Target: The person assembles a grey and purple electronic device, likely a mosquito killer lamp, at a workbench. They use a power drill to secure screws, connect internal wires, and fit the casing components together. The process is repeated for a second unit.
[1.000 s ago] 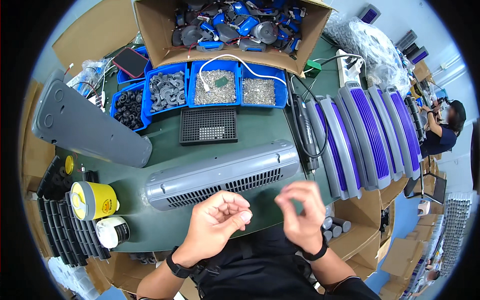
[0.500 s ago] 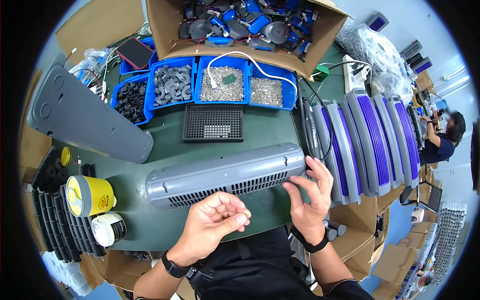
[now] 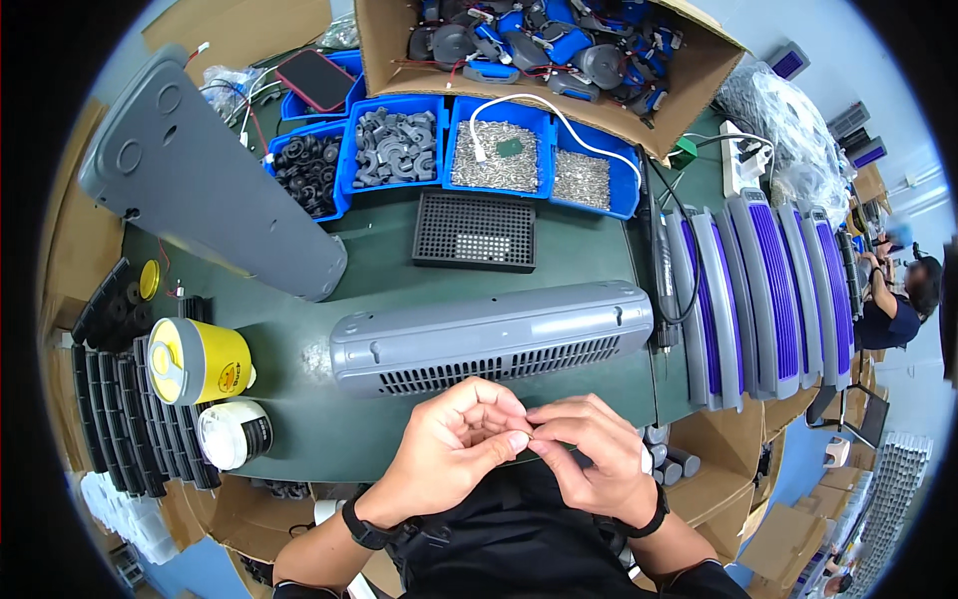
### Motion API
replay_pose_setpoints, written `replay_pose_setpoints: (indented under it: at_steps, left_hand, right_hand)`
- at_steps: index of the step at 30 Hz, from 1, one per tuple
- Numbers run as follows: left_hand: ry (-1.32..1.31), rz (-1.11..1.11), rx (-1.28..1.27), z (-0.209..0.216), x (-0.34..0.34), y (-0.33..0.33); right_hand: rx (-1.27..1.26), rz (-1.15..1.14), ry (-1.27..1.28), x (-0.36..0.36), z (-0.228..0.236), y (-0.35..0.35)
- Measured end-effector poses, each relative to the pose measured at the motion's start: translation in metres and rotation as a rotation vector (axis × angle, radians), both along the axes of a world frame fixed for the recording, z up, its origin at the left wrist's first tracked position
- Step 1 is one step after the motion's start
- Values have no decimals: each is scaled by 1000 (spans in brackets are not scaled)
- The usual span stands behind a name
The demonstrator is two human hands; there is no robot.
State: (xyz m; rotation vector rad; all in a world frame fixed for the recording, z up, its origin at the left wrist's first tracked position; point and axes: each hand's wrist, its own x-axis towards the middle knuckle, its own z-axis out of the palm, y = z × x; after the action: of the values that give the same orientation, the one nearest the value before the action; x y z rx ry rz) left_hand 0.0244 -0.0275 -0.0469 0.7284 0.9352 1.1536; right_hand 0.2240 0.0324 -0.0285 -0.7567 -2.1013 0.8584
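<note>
My left hand [image 3: 461, 439] and my right hand [image 3: 591, 451] meet fingertip to fingertip above the front edge of the green bench. Both are closed in a pinch, and whatever sits between the fingertips is too small to make out. Just beyond them lies a long grey plastic housing [image 3: 489, 334] with slotted vents facing me; neither hand visibly grips it. Behind it is a black perforated tray [image 3: 475, 232], some of its holes filled with small light pieces. Blue bins of small metal screws [image 3: 499, 160] and grey plastic parts [image 3: 395, 148] stand farther back.
A tall grey housing [image 3: 215, 185] leans at the left, near a yellow canister [image 3: 203, 361] and a white tub [image 3: 235, 435]. An electric screwdriver [image 3: 662, 275] and a row of grey-purple panels [image 3: 763, 299] occupy the right. A cardboard box [image 3: 554, 75] stands at the back.
My right hand has left the right end of the grey housing and come over to my left hand, so the fingertips now touch. The whole view has shifted slightly.
</note>
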Motion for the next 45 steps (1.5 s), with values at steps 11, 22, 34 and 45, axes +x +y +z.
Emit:
replay_pose_setpoints:
  at_steps: [11, 22, 34, 45]
  left_hand:
    - [74, 208, -69, -3, -21, -18]
    - [-44, 207, 13, -8, -41, -35]
    - [-114, -11, -96, -10, -70, -49]
    - [-148, 131, -113, -17, -88, -67]
  right_hand:
    - [-100, -144, -53, -31, -24, 7]
    - [-268, -193, -11, -44, -12, -3]
    - [-690, 212, 112, -55, -5, -35]
    - [-156, 230, -45, -89, 5, -30]
